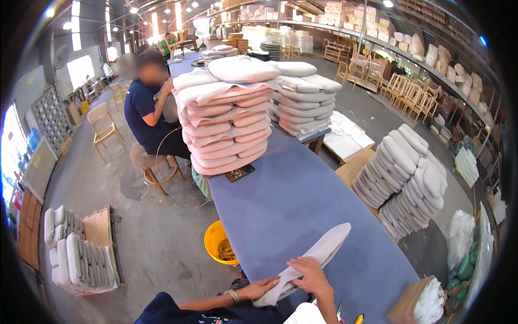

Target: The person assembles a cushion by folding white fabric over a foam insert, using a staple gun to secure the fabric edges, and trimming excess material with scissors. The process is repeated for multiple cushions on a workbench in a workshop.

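Observation:
A light grey seat cushion (pixel 326 245) is held tilted on its edge over the near end of the blue-covered table (pixel 302 194). My left hand (pixel 260 289) grips the fabric at the cushion's near end, thumb and fingers pressed together on it. My right hand (pixel 311 274) is wrapped over the cushion's edge a little farther along. The cushion's underside is hidden. Just right of my right forearm, a yellow-handled tool (pixel 359 319) lies at the table's near edge, beside what looks like a pair of scissors (pixel 340 309).
Tall cushion stacks (pixel 229 116) stand at the table's far end, beside a small dark tray (pixel 240 173). A yellow bucket (pixel 216 240) is left of the table. More cushions (pixel 399 178) are piled at right, and a cardboard box (pixel 413 302) at near right. A person (pixel 145 108) sits far left.

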A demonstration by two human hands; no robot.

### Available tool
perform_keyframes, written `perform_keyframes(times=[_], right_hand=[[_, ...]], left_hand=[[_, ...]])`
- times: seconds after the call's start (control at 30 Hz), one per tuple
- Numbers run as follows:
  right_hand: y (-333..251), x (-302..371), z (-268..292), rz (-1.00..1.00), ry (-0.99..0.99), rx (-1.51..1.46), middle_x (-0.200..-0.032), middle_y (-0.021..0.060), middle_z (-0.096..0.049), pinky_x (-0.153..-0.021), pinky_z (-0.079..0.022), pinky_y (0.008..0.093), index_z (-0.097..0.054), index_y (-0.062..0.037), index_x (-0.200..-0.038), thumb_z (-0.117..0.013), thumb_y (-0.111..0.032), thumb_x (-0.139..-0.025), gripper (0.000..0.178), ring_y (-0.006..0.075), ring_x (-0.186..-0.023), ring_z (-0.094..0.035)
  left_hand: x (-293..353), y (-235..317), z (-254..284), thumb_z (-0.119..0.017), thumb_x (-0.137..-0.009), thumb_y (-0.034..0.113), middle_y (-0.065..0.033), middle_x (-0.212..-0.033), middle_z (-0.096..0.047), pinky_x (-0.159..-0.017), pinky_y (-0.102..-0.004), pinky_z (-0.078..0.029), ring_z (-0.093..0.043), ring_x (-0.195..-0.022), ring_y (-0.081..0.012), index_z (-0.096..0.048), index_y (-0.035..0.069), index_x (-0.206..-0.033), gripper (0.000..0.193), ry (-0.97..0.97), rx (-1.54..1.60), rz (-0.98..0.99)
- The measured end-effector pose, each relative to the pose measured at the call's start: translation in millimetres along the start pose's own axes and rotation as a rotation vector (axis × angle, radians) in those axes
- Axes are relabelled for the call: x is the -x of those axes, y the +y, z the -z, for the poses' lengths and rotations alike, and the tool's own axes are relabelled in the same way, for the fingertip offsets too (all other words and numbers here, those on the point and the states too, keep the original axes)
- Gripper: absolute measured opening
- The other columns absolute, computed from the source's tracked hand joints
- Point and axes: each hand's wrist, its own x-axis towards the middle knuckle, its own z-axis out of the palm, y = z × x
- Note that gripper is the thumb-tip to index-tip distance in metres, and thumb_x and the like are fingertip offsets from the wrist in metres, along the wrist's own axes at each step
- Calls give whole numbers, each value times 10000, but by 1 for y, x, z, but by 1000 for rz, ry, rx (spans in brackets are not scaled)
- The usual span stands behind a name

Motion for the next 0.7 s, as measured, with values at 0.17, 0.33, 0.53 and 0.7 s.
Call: perform_keyframes(times=[0.17,0.33,0.53,0.7], right_hand=[[18,46,-45,-423,802,-85,-1529,230,-515,-1210,-329,457,-606,-79,-1424,-830,-223,-806,673,400,-1437,-461],[79,81,-92,-693,1041,-338,-1620,246,-386,-1247,-271,460,-392,2,-1563,-756,-77,-888,771,387,-1514,-360],[25,37,-54,-518,919,-402,-1628,266,-373,-1231,-306,455,-524,-27,-1492,-810,-142,-830,730,384,-1520,-360],[-1,-5,-68,-409,748,-177,-1595,260,-429,-1228,-297,534,-682,-52,-1307,-780,-123,-820,503,434,-1502,-376]], left_hand=[[-21,19,17,-332,-1090,629,-166,-1614,-428,-1237,-380,-287,-397,-1492,-275,-349,96,-1624,755,-41,22,-32],[-67,-11,-24,-320,-1095,612,-180,-1645,-382,-1242,-383,-279,-383,-1507,-287,-297,131,-1649,733,-120,-210,-184],[-73,-3,-36,-341,-1115,512,-192,-1615,-428,-1243,-401,-295,-373,-1521,-342,-292,112,-1640,662,-5,-84,-138],[-76,-15,-2,-351,-1120,500,-206,-1497,-566,-1140,-389,-425,-566,-1356,-344,-402,88,-1590,627,51,129,-158]])
